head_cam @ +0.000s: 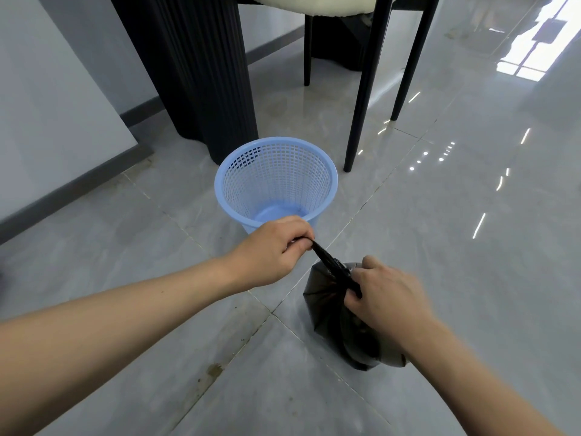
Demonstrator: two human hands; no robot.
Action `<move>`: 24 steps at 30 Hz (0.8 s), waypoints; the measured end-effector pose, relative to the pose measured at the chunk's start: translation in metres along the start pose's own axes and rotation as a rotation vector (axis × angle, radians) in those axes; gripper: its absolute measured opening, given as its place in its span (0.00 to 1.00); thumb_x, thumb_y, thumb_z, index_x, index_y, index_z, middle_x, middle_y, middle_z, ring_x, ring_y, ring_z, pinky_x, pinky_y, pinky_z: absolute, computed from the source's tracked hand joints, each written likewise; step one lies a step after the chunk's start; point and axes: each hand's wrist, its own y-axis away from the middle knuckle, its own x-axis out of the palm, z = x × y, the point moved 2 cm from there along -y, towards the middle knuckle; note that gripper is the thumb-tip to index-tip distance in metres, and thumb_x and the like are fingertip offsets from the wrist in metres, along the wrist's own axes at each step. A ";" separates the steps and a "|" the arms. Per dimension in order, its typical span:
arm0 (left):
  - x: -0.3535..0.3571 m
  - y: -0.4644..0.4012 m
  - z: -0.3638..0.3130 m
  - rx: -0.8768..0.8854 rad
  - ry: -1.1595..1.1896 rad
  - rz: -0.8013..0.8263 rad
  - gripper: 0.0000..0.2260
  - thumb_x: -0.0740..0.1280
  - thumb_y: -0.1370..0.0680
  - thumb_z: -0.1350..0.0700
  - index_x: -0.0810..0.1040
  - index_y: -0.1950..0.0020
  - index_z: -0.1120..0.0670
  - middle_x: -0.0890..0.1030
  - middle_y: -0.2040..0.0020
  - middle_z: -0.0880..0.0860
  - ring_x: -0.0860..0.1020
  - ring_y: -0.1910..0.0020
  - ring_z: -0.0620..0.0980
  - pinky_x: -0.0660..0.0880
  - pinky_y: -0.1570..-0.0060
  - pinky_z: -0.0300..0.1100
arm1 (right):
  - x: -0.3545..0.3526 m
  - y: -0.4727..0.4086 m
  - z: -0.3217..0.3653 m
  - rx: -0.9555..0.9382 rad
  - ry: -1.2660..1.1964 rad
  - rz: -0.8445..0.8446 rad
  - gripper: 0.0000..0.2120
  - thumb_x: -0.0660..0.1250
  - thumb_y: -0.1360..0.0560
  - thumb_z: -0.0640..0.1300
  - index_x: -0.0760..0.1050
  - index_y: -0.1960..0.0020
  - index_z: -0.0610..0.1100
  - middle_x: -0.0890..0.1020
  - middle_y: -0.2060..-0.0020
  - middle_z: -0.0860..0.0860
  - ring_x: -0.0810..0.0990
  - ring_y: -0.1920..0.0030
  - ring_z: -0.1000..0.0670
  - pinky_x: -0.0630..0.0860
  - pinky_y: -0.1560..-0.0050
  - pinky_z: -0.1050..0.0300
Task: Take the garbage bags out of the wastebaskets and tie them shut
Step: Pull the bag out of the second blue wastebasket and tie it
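Note:
A black garbage bag [330, 309] sits on the tiled floor, full and bunched at its top. My left hand [273, 250] grips one twisted black end of the bag's neck and holds it stretched up and to the left. My right hand [383, 297] is closed on the bag's neck at the knot, covering part of it. Just beyond my left hand stands a light blue mesh wastebasket [327, 187], upright, with no bag and nothing inside.
A black fluted table pedestal [201, 73] rises behind the wastebasket. A chair with thin black legs [361, 96] stands to its right. A white wall with a dark baseboard [72, 180] runs along the left. Glossy grey tiles extend to the right.

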 end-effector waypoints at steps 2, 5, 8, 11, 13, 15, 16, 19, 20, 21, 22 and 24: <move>-0.001 -0.002 -0.002 -0.007 0.029 -0.010 0.06 0.63 0.20 0.60 0.80 0.50 0.57 0.79 0.54 0.51 0.77 0.55 0.48 0.73 0.51 0.45 | 0.004 0.003 0.004 -0.018 -0.030 0.006 0.12 0.56 0.27 0.54 0.76 0.57 0.51 0.75 0.56 0.54 0.80 0.59 0.47 0.66 0.68 0.57; 0.000 -0.002 -0.009 0.019 0.078 0.022 0.06 0.63 0.20 0.59 0.80 0.51 0.55 0.79 0.55 0.49 0.77 0.55 0.47 0.73 0.52 0.44 | 0.005 0.004 0.004 0.038 -0.119 -0.032 0.15 0.57 0.27 0.60 0.74 0.50 0.53 0.77 0.56 0.55 0.80 0.58 0.49 0.70 0.64 0.55; 0.003 -0.001 -0.017 0.052 0.118 0.058 0.05 0.63 0.20 0.59 0.79 0.52 0.55 0.79 0.54 0.49 0.77 0.53 0.48 0.74 0.50 0.46 | 0.003 0.002 0.001 0.097 -0.290 -0.026 0.11 0.60 0.27 0.60 0.75 0.53 0.55 0.76 0.60 0.55 0.79 0.57 0.51 0.70 0.63 0.55; 0.007 -0.004 -0.024 0.071 0.128 0.069 0.05 0.63 0.20 0.59 0.79 0.52 0.55 0.79 0.55 0.49 0.77 0.52 0.47 0.74 0.50 0.43 | 0.001 -0.003 0.000 0.158 -0.819 0.117 0.06 0.65 0.29 0.49 0.76 0.63 0.50 0.78 0.67 0.51 0.78 0.62 0.51 0.71 0.63 0.54; 0.007 -0.006 -0.024 0.031 0.119 0.033 0.05 0.63 0.20 0.58 0.79 0.53 0.54 0.78 0.56 0.46 0.76 0.54 0.43 0.71 0.53 0.34 | -0.001 -0.003 0.002 0.144 -0.925 0.216 0.06 0.65 0.31 0.48 0.76 0.63 0.47 0.78 0.68 0.51 0.78 0.66 0.54 0.72 0.63 0.55; 0.005 -0.008 -0.017 -0.053 0.101 -0.011 0.06 0.63 0.20 0.57 0.79 0.54 0.53 0.77 0.59 0.45 0.74 0.58 0.40 0.68 0.58 0.30 | 0.001 -0.003 0.000 0.067 -0.629 0.157 0.07 0.62 0.33 0.52 0.74 0.63 0.49 0.76 0.65 0.54 0.75 0.66 0.56 0.68 0.69 0.58; 0.005 -0.008 -0.013 -0.102 0.088 -0.021 0.07 0.62 0.20 0.57 0.78 0.55 0.53 0.77 0.60 0.46 0.74 0.60 0.40 0.67 0.61 0.30 | 0.002 -0.002 0.000 0.021 -0.417 0.066 0.07 0.60 0.33 0.53 0.73 0.62 0.51 0.74 0.63 0.55 0.74 0.66 0.56 0.66 0.70 0.59; 0.006 -0.005 -0.002 -0.218 0.060 -0.022 0.08 0.62 0.20 0.55 0.77 0.58 0.50 0.78 0.63 0.47 0.75 0.63 0.41 0.68 0.65 0.34 | 0.002 0.002 0.003 -0.116 -0.133 -0.242 0.06 0.58 0.33 0.48 0.72 0.63 0.47 0.74 0.65 0.54 0.75 0.71 0.48 0.64 0.75 0.59; 0.007 -0.004 -0.001 -0.232 0.063 -0.018 0.08 0.62 0.20 0.55 0.77 0.58 0.49 0.79 0.63 0.48 0.75 0.62 0.41 0.68 0.65 0.34 | 0.001 0.004 0.003 -0.135 -0.118 -0.339 0.05 0.58 0.33 0.46 0.71 0.65 0.46 0.75 0.66 0.52 0.74 0.74 0.46 0.60 0.77 0.61; 0.009 -0.003 -0.001 -0.233 0.074 -0.010 0.08 0.62 0.20 0.54 0.76 0.59 0.49 0.80 0.63 0.47 0.75 0.63 0.41 0.69 0.65 0.35 | 0.001 0.004 0.001 -0.144 -0.116 -0.438 0.05 0.58 0.33 0.44 0.70 0.66 0.45 0.76 0.67 0.51 0.74 0.75 0.45 0.57 0.76 0.61; 0.010 -0.002 -0.002 -0.229 0.087 0.005 0.08 0.61 0.20 0.54 0.76 0.59 0.48 0.80 0.62 0.47 0.76 0.63 0.41 0.70 0.63 0.36 | 0.001 0.005 -0.002 -0.150 -0.122 -0.520 0.05 0.59 0.33 0.43 0.69 0.67 0.45 0.76 0.68 0.50 0.73 0.75 0.44 0.56 0.75 0.60; 0.013 -0.002 -0.004 -0.221 0.107 0.032 0.08 0.61 0.20 0.54 0.76 0.58 0.48 0.81 0.60 0.47 0.78 0.59 0.42 0.75 0.58 0.43 | 0.004 0.008 -0.009 -0.185 -0.140 -0.641 0.06 0.60 0.31 0.40 0.71 0.66 0.44 0.77 0.67 0.49 0.74 0.73 0.44 0.58 0.74 0.59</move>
